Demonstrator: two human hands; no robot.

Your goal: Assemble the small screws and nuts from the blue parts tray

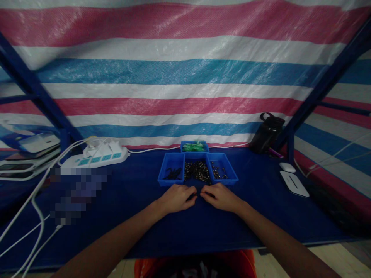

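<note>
My left hand [178, 197] and my right hand [222, 197] face each other a short way apart, low over the table in front of the blue bins. The fingertips of each are pinched together; whatever they hold, if anything, is too small to make out. Behind the left hand is a blue bin [160, 170] with a few black pieces [172, 173]. Between the hands and farther back, a middle bin is heaped with small dark and brass-coloured parts [197, 172]. A right-hand bin [232, 170] behind my right hand contains scattered small metal parts [219, 172].
A small blue bin of green items [194, 146] stands at the back. White power strip [95, 159], cables and stacked devices [29, 154] occupy the left. On the right are a dark bottle [266, 133], a white case [287, 167] and a white device [294, 184]. An orange bucket [139, 268] sits below the front edge.
</note>
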